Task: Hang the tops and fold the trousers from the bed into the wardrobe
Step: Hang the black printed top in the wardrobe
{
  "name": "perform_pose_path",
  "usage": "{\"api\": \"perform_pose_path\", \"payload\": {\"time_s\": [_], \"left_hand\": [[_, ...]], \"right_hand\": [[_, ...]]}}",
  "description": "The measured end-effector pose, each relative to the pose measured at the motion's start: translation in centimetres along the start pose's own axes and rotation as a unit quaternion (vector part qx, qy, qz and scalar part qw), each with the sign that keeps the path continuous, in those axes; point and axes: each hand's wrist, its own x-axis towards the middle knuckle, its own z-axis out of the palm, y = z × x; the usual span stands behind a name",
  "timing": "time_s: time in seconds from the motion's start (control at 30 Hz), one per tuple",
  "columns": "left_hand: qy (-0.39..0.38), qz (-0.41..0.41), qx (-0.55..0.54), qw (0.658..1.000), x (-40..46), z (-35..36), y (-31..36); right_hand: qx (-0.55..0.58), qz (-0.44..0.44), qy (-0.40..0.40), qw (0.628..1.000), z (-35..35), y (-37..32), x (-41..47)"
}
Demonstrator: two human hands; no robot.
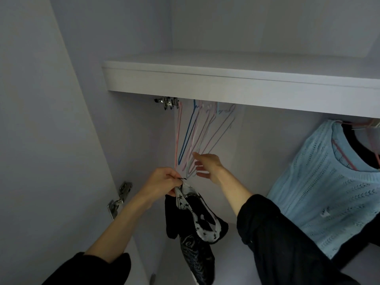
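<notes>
Left hand: the left hand point(162, 183) pinches the star-printed trim of a black top point(195, 229) between curled fingers and thumb; the garment hangs limp below it, in front of the open wardrobe.
Right hand: the right hand point(207, 166) is held out with its fingers spread and fairly straight, holding nothing; its fingertips lie at the lower corners of the empty hangers, touching or just short of them, I cannot tell which.
Empty hangers: a bunch of thin wire hangers point(195, 132), pink, blue and pale, hangs close together under the shelf point(226, 79) at the left end of the compartment, near a door hinge point(167, 102).
Already hung: a light blue knitted top point(320, 192) hangs on a pink hanger to the right, well apart from the bunch.
Step in hand: probably taking one hanger for the black top.
How to do it well: single out one wire at its lower corner, draw it clear of its neighbours before lifting the hook, or several may come away tangled.
Next care: keep the neckline gathered in the left hand so the hanger's arm can slip in.
</notes>
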Motion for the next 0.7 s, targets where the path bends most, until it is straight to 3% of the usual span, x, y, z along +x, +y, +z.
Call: {"api": "perform_pose_path", "payload": {"time_s": [0.17,0.53,0.7], "left_hand": [[0.008,-0.003,0.003,1.0,0.0,-0.8,-0.6],[0.047,-0.014,-0.016,0.999,1.3,-3.4,-2.3],[0.051,-0.024,-0.024,0.998,1.8,-3.5,-3.3]], "right_hand": [[0.053,0.014,-0.003,0.999,0.9,-0.3,1.2],[0.012,0.034,0.066,0.997,4.5,-1.3,4.4],[0.11,0.034,0.065,0.991,4.8,-1.1,4.0]]}}
